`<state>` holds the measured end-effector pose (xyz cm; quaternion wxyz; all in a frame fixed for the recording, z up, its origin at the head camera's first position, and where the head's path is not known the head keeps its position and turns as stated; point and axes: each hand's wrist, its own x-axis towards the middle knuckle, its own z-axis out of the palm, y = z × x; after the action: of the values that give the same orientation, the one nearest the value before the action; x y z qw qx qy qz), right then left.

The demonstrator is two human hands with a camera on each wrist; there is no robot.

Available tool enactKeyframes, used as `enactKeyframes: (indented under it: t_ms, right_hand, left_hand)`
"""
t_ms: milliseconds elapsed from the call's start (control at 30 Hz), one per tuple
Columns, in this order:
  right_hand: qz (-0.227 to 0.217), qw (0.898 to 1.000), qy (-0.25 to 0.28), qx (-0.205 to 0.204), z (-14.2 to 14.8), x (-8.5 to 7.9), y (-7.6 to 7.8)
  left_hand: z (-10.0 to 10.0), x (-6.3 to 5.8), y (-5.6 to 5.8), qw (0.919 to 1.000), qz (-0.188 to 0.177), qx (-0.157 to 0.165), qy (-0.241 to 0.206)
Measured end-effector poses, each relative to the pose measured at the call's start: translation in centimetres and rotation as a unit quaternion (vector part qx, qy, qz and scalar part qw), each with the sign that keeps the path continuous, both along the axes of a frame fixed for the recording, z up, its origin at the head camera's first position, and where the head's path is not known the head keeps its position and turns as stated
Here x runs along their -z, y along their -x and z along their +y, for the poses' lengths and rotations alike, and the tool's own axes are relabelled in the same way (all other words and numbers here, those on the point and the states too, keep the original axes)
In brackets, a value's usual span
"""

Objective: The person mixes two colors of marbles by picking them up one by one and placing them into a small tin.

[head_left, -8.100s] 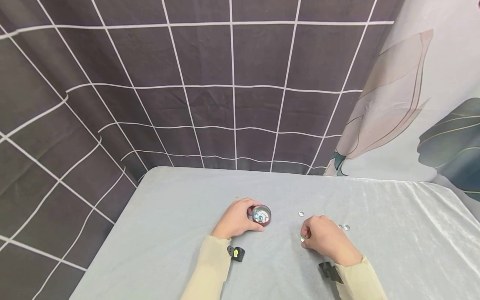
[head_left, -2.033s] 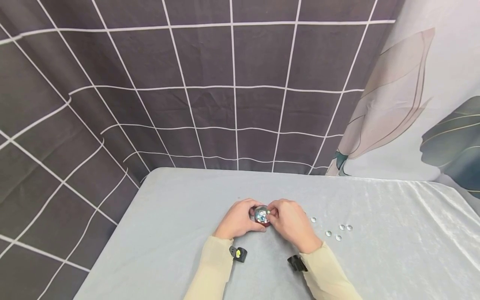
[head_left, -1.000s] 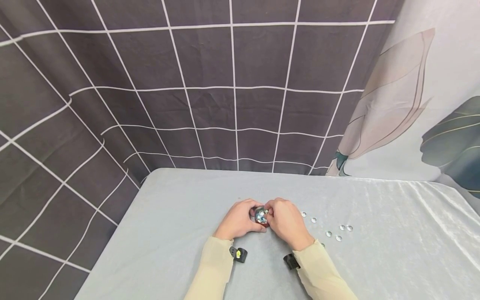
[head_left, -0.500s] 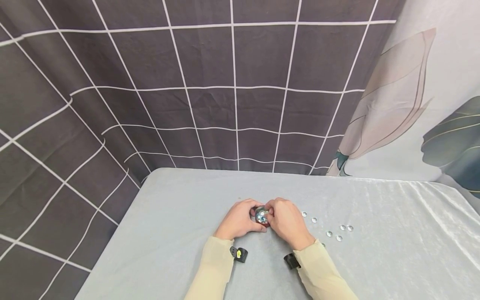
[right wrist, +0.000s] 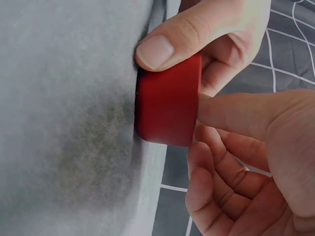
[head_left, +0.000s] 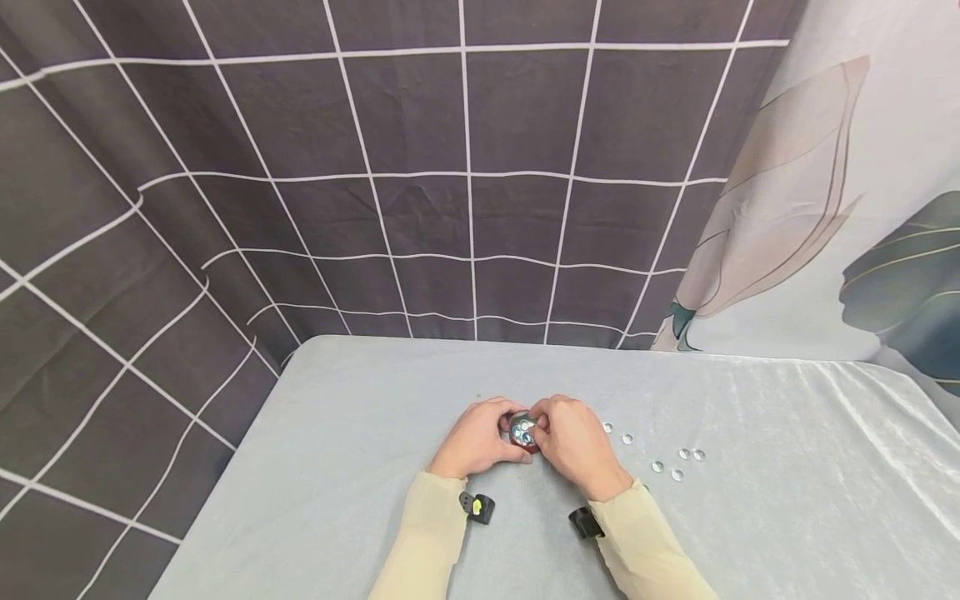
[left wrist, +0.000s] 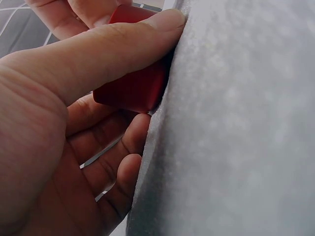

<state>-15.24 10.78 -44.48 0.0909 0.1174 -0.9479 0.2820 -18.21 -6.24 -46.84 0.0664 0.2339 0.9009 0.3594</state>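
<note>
A small red round tin (head_left: pixel 522 444) stands on the table, its inside shiny. Several clear glass gems (head_left: pixel 523 431) show within it. My left hand (head_left: pixel 477 437) grips its side; in the left wrist view the thumb lies along the red wall (left wrist: pixel 130 91). My right hand (head_left: pixel 576 439) has its thumb and curled fingers at the tin's right rim, partly over the opening. In the right wrist view, the right thumb meets the rim of the red tin (right wrist: pixel 170 105). Whether the right fingertips pinch a gem is hidden.
Several loose clear glass gems (head_left: pixel 678 475) lie on the table right of the right hand, one partly covered by the right sleeve. Pale velvety cloth (head_left: pixel 360 392) covers the table. A dark checked curtain (head_left: pixel 405 217) hangs behind and at left, with a leaf-print curtain (head_left: pixel 787 208) at right.
The right hand has moved left from the table, where it pinched a gem, to the tin's opening. More gems lie on the cloth than at first. In the last second, little differs.
</note>
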Motion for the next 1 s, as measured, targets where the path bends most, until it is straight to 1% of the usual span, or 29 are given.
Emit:
enactKeyframes:
  t_ms: [400,600,833,1000]
  right_hand:
    - [0.015,1.000,0.005,-0.008,0.5,-0.6,-0.7]
    - [0.024,1.000,0.008,-0.012,1.2,-0.9,-1.2]
    - [0.033,0.999,0.013,-0.014,2.2,-1.2,-2.0]
    - [0.024,1.000,0.015,-0.011,3.2,-1.3,-2.8]
  left_hand:
    - [0.0,0.2,0.1,1.0000,-0.006,0.000,-0.001]
    - [0.0,0.2,0.1,1.0000,-0.001,0.002,-0.006]
    - [0.1,0.3,0.1,0.9999,-0.002,0.002,-0.011]
    - [0.0,0.2,0.0,1.0000,-0.002,-0.001,-0.005]
